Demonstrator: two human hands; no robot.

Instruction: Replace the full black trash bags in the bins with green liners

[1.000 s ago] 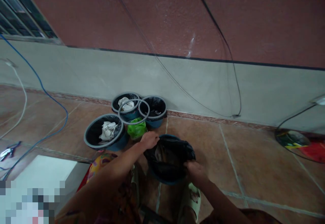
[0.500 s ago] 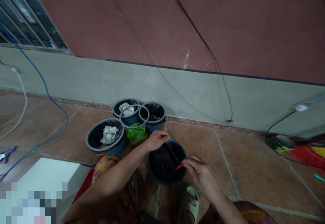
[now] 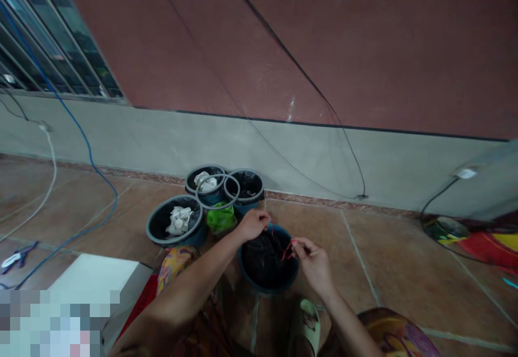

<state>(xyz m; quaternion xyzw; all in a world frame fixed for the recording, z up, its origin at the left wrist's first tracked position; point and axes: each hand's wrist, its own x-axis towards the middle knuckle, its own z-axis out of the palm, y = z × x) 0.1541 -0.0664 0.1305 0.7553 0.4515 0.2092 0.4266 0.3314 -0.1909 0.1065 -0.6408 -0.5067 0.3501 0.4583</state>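
In front of me a round blue bin stands on the floor, lined with a black bin bag. My left hand is over the bin's far left rim, fingertips pinched on a thin red drawstring of the bag. Over the right rim, my right hand pinches a looped stretch of red drawstring between thumb and finger. The bag sags into the bin, and its lower part is dark and hard to make out.
Three more lined bins stand to the left; white crumpled stuff fills two. A grey ring lies across them, above a green plastic bag. A white box, blue cable and pliers-like tool are farther left.
My right hand has risen a little, and the red drawstring by it now shows as a wider loop. My left hand keeps its pinch. The whole view has shifted slightly.
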